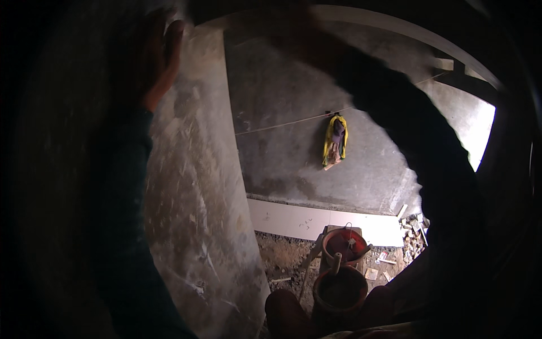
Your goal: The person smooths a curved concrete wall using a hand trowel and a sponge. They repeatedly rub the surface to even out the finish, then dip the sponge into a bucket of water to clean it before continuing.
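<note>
My left hand [161, 70] is raised at the upper left, close to a rough grey plastered wall [203, 169]. Its thumb points upward, apart from the shadowed fingers, and I make out nothing held in it. My right arm [406, 118] reaches up and across from the right. At its end my right hand [299, 37] is dark and blurred near the top edge, so its fingers and anything in them are hidden. Below, an orange-red basin [360, 254] with a wire handle stands on a wooden support. Nearer me is a dark bucket [341, 289], with a rounded wooden handle [336, 263] at its rim.
A yellow and dark garment [335, 141] hangs on the far wall by a thin line [282, 123]. Along that wall's foot runs a pale panel [288, 218]. Rubble [415, 231] and scraps litter the dirt floor. Bright light enters through an opening [480, 133] at the right.
</note>
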{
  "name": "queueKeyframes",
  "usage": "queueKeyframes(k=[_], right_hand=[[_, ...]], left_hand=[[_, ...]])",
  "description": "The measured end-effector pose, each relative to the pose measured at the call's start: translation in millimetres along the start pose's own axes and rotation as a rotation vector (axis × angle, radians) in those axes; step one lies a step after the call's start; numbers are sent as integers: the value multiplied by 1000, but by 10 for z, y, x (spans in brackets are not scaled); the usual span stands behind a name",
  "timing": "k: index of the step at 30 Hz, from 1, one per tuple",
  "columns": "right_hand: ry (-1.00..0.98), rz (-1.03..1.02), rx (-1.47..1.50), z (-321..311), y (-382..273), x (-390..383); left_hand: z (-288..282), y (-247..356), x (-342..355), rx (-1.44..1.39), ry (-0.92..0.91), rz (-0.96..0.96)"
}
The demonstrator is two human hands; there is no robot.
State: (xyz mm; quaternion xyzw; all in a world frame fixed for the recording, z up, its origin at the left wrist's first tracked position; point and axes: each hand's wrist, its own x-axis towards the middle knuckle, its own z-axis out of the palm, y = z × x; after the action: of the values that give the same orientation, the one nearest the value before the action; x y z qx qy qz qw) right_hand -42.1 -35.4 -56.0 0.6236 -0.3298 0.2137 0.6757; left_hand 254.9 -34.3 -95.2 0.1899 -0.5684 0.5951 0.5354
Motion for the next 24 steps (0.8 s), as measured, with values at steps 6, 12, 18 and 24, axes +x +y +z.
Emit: queueKeyframes(k=[6,12,18,24], right_hand=[[-285,100,-113,454,-321,338],[107,9,-496,-662,1038,-1131],[-177,376,-426,-2390,2611,-3133],[-85,603,-297,-2456,2539,-3333]], left_hand=[[112,27,-24,-154,-52,-71],[17,20,-33,-80,-118,-73],[-42,88,38,-24,-150,-80],[-98,103,63,-36,-80,-36]])
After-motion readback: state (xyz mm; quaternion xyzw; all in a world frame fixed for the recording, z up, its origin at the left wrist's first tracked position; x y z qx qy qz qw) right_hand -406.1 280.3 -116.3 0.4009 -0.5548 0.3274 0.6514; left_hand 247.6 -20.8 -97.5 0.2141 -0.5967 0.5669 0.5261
